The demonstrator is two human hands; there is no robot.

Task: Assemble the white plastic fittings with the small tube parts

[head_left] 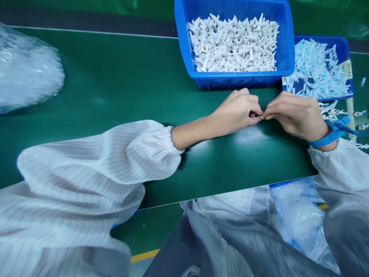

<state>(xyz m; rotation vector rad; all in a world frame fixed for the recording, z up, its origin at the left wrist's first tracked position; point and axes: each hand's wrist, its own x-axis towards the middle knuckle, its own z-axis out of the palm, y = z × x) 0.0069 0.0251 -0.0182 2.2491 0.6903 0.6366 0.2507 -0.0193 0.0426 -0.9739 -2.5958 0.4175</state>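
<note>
My left hand [236, 109] and my right hand [296, 113] meet fingertip to fingertip over the green table [121, 84], just in front of the blue bins. Both are closed in a pinch on a tiny white plastic part [261, 117] that barely shows between the fingers. A blue wrist strap [331, 135] circles my right wrist. Both arms wear white striped sleeves.
A large blue bin [184, 46] full of white plastic parts stands behind my hands. A second blue bin [343, 50] with pale blue-white parts sits at the right, with several parts spilled beside it. A clear plastic bag [25, 69] lies far left; another bag [300, 219] rests on my lap.
</note>
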